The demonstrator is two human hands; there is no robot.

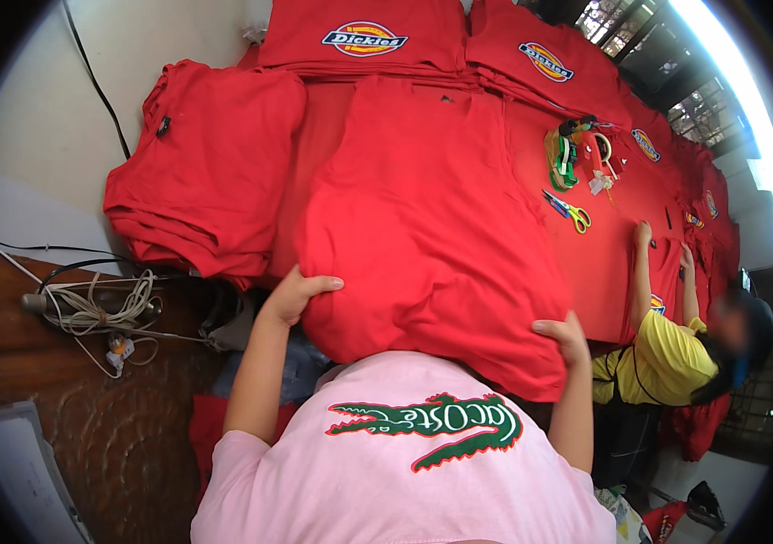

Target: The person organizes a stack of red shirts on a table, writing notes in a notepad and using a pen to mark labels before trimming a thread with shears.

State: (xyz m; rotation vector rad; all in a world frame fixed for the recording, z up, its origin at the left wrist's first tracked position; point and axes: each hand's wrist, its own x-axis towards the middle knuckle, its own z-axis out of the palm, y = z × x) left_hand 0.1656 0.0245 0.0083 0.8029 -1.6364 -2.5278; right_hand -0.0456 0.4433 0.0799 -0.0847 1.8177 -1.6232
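A red shirt (432, 218) lies spread over the table in front of me, its near end hanging over the table edge against my body. My left hand (296, 296) grips its near left corner, thumb on top and the other fingers hidden underneath. At the near right corner my right hand (566, 336) pinches the cloth in the same way. The shirt's neck end points away from me, and a small dark tag (446, 99) shows there. The side facing up is plain, with loose wrinkles near my hands.
A pile of red shirts (205, 172) sits at the left. Stacks of red printed shirts (364, 59) line the back. Yellow-handled scissors (577, 218) and a green tape dispenser (562, 159) lie right. A person in yellow (667, 358) handles red cloth there. Coiled cable (119, 304) lies at left.
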